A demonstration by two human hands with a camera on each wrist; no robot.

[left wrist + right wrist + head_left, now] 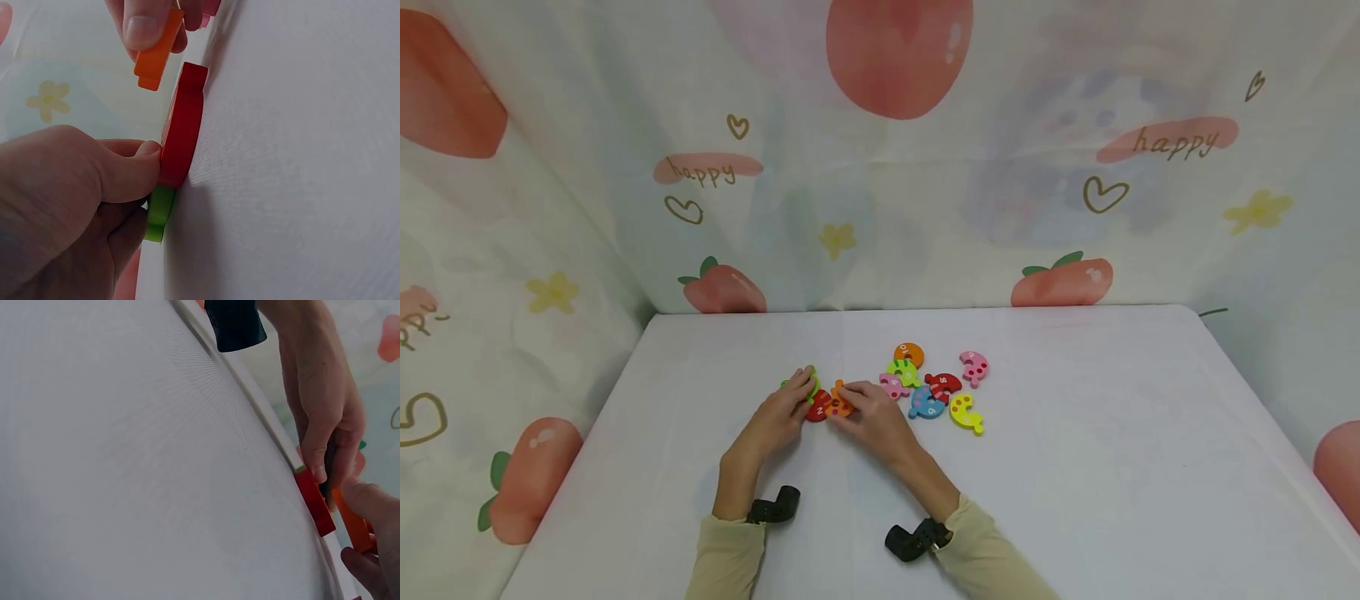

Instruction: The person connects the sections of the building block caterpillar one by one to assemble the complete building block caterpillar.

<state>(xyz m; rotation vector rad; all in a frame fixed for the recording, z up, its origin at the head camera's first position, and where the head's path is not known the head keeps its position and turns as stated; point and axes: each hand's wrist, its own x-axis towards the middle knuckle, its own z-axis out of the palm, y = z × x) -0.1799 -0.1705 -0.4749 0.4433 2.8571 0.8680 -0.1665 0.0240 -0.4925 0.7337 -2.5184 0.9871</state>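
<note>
In the head view my left hand [777,417] reaches over a green block [813,387] and a red numbered block [819,407] that lie side by side on the white table. Its thumb presses the red block's edge [182,134], while its fingers curl at the green block [160,212], partly covering it. Between thumb and fingers my right hand [877,421] pinches an orange spotted block [839,402]. The left wrist view shows this orange block [157,53] tilted, just above the near end of the red one.
Right of the hands lies a loose group of blocks: orange [909,355], green striped [904,372], pink [893,386], blue [927,403] and red [943,386]. A pink spotted block [974,368] and a yellow block [966,414] lie farther right. A patterned curtain [880,183] hangs behind the table.
</note>
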